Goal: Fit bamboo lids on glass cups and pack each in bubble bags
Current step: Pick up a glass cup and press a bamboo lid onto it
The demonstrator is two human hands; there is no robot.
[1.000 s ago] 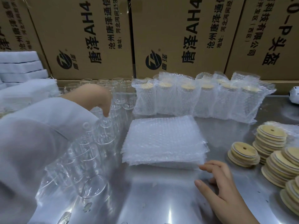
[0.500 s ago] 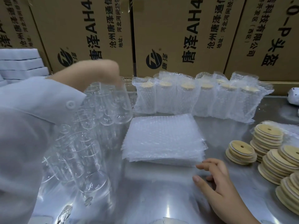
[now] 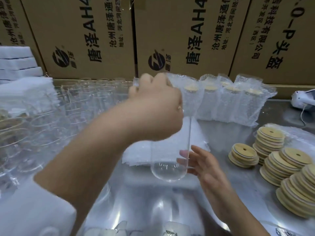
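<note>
My left hand (image 3: 156, 106) grips a clear glass cup (image 3: 168, 160) by its rim and holds it in the air above the stack of flat bubble bags (image 3: 141, 154). The cup hangs base down, its bottom near the table. My right hand (image 3: 202, 162) is open, fingers spread, and touches the cup's lower side from the right. Stacks of round bamboo lids (image 3: 271, 155) lie on the right of the steel table. Several lidded cups in bubble bags (image 3: 226, 103) stand in a row at the back.
Many bare glass cups (image 3: 44, 120) crowd the left of the table (image 3: 153, 206). White foam sheets (image 3: 18, 65) are piled at far left. Cardboard boxes (image 3: 187, 36) wall off the back. A white device (image 3: 303, 99) with a cord lies at far right.
My left hand has lifted one cup out of the group on the left and carried it right, over the bubble bags. My right hand rose from the table to meet the cup.
</note>
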